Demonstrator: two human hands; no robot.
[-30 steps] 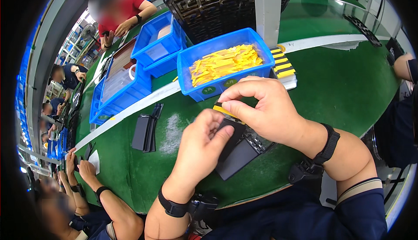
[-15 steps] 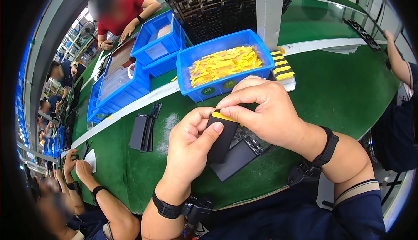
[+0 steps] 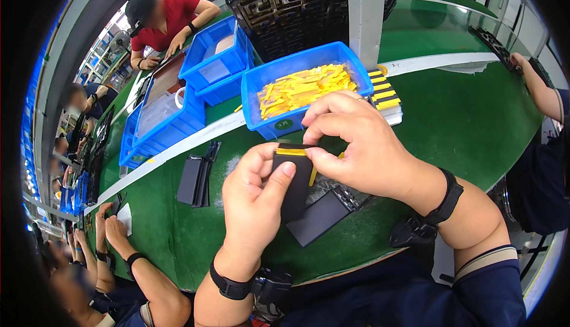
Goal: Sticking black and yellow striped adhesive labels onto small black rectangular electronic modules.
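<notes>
My left hand (image 3: 256, 193) grips a flat black rectangular piece (image 3: 292, 190), thumb across its front face. Along the top of that piece runs a yellow strip (image 3: 291, 152), with a black edge showing above it. My right hand (image 3: 350, 143) pinches thumb and forefinger at the top right corner, where the strip meets my thumb. More yellow shows beside the piece's right side, below my thumb; whether it is the same strip I cannot tell. Under my hands, another black piece (image 3: 320, 215) lies on the green table (image 3: 356, 245).
Beyond my hands stands a blue bin (image 3: 261, 126) heaped with yellow strips (image 3: 309, 89). Striped yellow-and-black sheets (image 3: 385, 91) sit beside it. Stacked black pieces (image 3: 193, 180) lie left. Blue trays (image 3: 172, 126) and a grey post (image 3: 364, 18) stand further off. Co-workers sit around the table.
The black piece has shifted slightly left and turned more upright, showing a black edge above the strip. My right hand's other fingers have lifted, and yellow now shows beside the piece.
</notes>
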